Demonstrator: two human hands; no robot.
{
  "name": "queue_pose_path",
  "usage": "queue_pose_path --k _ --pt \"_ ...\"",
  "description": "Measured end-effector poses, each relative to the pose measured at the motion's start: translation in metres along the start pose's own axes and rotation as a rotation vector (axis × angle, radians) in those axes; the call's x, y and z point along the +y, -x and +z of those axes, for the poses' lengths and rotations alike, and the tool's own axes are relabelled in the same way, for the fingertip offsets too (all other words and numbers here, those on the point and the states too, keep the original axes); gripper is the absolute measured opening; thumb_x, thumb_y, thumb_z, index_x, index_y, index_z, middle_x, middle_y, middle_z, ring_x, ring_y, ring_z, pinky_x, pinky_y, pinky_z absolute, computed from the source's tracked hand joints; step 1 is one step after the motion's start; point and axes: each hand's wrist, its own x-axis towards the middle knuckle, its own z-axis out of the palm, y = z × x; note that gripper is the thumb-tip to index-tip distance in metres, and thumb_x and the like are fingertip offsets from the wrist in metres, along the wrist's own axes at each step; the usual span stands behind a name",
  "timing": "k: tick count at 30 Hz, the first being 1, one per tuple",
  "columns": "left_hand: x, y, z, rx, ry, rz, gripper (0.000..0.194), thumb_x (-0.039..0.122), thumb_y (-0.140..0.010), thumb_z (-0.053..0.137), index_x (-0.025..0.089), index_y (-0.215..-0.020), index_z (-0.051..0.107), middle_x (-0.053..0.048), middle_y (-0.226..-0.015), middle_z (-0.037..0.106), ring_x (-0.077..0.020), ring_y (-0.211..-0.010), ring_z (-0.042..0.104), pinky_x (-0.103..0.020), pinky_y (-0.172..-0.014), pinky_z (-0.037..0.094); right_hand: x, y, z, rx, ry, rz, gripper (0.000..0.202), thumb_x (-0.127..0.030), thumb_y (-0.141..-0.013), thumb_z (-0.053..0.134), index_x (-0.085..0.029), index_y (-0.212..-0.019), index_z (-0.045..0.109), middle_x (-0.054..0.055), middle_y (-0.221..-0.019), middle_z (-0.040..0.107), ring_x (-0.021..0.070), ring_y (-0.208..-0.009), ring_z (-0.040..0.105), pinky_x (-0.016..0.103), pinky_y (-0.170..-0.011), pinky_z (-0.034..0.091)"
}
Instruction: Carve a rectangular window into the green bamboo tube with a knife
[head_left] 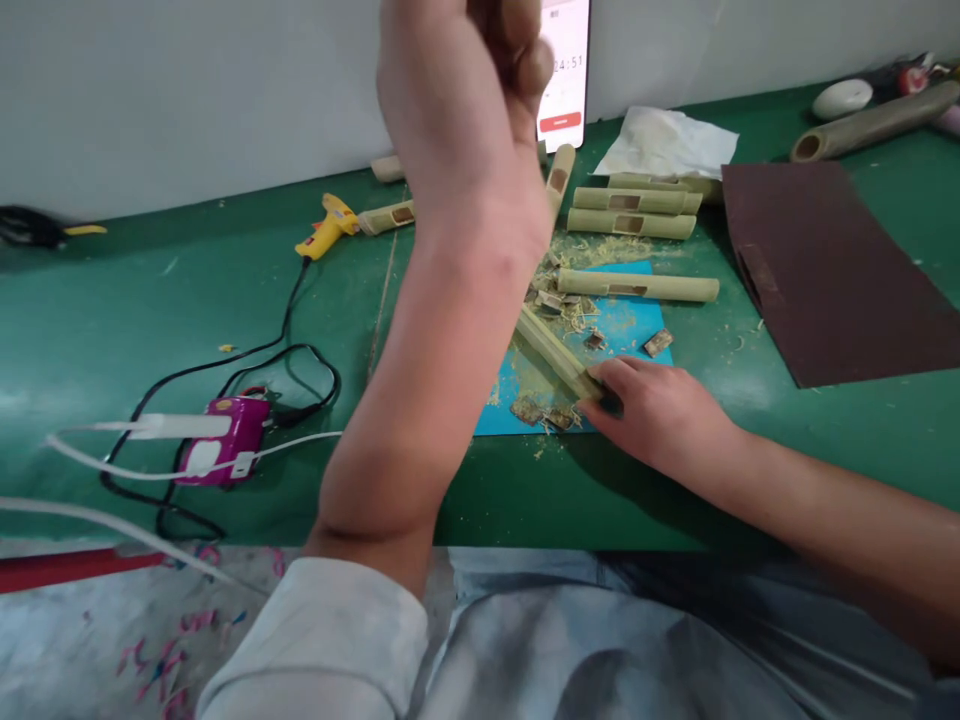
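Raised high in front of the camera, my left hand [480, 80] has curled fingers at the top edge; whatever they may hold is hidden. My right hand [652, 410] grips the near end of a bamboo tube [551, 350], which slants over a blue sheet [506, 400]. The tube's far end disappears behind my left forearm. Bamboo chips [529, 408] and shavings lie on the sheet around it. Just beyond, another bamboo tube with a cut-out window [637, 286] lies across the sheet's right edge.
Notched bamboo tubes [630, 222] and a white tissue [664, 140] lie at the back, near a lit phone [562, 80]. Brown sandpaper-like sheet [840, 270] at right. A yellow glue gun [328, 228], cables and a magenta power adapter [229, 440] occupy the left.
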Motion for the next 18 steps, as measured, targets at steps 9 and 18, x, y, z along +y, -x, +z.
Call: queue_pose_path --k 9,18 --pt "-0.039 0.092 -0.071 0.166 0.074 0.014 0.017 0.035 -0.092 0.066 0.018 -0.088 0.067 0.005 -0.069 0.058 -0.0018 -0.052 0.034 -0.019 -0.042 0.025 0.003 -0.001 0.002 0.006 0.017 -0.003 0.023 -0.035 -0.089 0.051 -0.019 -0.098 0.065 0.006 -0.094 0.070 0.0190 -0.075 0.061 0.030 -0.059 0.029" --pt "-0.045 0.153 -0.105 0.158 -0.045 -0.172 0.014 0.031 -0.077 0.073 0.018 -0.083 0.075 0.001 -0.065 0.064 -0.0046 -0.051 0.048 -0.017 -0.045 0.035 0.002 -0.003 -0.001 -0.016 0.029 0.032 0.026 -0.039 -0.088 0.051 -0.020 -0.098 0.064 0.007 -0.098 0.071 0.0212 -0.079 0.063 0.031 -0.059 0.030"
